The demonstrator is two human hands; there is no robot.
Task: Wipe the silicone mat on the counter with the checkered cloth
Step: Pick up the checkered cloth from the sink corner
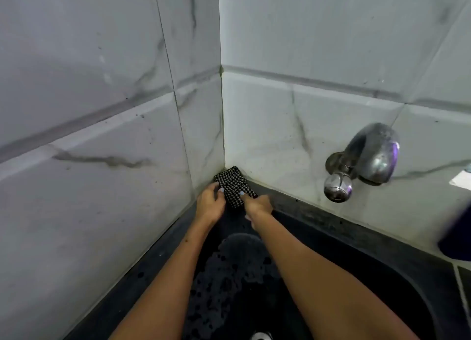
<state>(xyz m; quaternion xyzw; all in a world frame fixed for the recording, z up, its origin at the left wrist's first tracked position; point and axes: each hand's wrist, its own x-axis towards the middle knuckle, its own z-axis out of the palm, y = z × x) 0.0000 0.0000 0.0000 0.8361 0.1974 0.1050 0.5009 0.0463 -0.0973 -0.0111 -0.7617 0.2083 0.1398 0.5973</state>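
Note:
The black-and-white checkered cloth (233,184) lies bunched in the far corner of the sink ledge, where the two tiled walls meet. My left hand (210,203) pinches its left edge. My right hand (257,204) pinches its right edge with curled fingers. Both forearms reach over the black sink. No silicone mat can be made out in this view.
A black sink (344,286) fills the lower middle, with a wet, dark patterned patch on its floor and a drain (261,336) at the bottom edge. A metal wall tap (367,158) sticks out at right. Marble-look tiles (89,110) close in left and behind.

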